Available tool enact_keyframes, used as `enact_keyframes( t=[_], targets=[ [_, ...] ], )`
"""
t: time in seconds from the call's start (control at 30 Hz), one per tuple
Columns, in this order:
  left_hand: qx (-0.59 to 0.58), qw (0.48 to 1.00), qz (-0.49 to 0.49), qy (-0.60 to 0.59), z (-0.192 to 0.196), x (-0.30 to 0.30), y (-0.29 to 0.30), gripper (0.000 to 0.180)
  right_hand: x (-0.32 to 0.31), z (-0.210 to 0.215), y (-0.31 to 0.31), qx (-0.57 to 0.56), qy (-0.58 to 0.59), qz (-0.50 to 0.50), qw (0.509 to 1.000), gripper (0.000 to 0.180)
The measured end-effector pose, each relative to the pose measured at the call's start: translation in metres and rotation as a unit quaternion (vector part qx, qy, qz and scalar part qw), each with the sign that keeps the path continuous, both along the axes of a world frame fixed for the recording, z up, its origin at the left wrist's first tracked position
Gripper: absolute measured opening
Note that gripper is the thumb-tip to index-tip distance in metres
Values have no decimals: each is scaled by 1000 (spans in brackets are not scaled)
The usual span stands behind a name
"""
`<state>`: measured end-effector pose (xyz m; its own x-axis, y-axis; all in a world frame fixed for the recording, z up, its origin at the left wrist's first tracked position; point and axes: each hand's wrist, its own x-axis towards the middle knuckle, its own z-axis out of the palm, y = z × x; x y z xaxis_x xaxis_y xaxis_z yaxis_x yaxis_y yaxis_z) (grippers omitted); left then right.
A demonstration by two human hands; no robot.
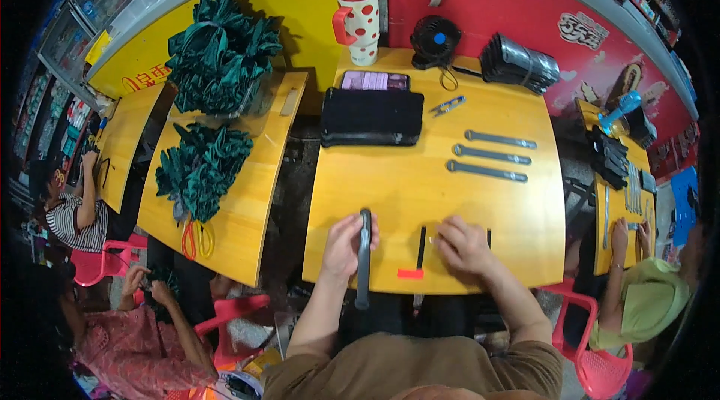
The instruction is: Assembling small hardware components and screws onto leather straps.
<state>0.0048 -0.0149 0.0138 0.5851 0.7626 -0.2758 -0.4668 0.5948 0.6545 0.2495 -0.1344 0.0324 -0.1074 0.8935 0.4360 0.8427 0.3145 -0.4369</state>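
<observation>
Gripping a long dark grey strap [364, 259] upright over the yellow surface [420, 190] edge, the left hand [346, 244] keeps it clear. The right hand [463, 244] lies flat, fingers pressing small parts just beside a narrow black strip [421, 247].

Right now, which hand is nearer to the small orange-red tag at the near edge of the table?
The right hand is slightly nearer: it rests on the table just right of and above the orange-red tag. The left hand grips a long dark tool further to the tag's left.
</observation>
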Motion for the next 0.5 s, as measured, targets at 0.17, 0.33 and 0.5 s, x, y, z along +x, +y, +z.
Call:
enact_keyframes(
  t=[0.17,0.33,0.5],
  targets=[
    [70,996,-38,50,32,7,-32,27,-15,22,-21,-32,-6,-73,997,14],
    [71,991,-109,37,48,0,-106,31,-85,66,-89,-56,219,-80,971,11],
    [65,987,-145,8,46,-10,-148,29,-137,52,-136,17,339,-117,933,8]
  ],
)
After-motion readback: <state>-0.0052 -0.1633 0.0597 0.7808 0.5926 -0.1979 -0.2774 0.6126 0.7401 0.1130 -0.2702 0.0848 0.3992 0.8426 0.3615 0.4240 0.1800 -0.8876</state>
